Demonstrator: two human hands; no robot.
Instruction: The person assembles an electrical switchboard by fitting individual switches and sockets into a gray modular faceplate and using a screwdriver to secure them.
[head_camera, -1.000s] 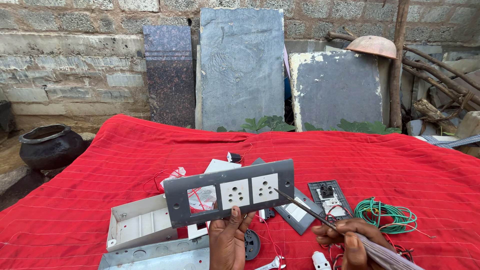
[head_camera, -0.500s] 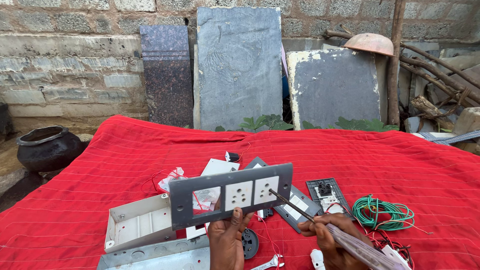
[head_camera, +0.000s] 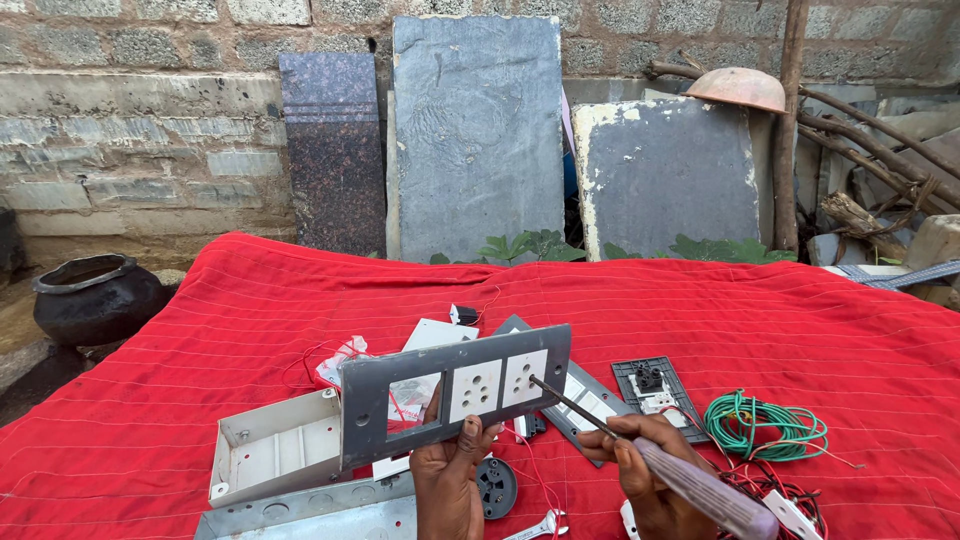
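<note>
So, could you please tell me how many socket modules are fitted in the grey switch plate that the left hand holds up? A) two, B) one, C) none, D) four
A: the grey switch plate, held from below by the left hand, carries two white socket modules side by side, with one open slot at its left end; the tip of the screwdriver in the right hand points at the right-hand module.

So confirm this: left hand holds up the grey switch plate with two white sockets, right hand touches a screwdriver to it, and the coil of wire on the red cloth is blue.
Not quite: the coil of wire is green, as the head view shows. The rest holds.
</note>
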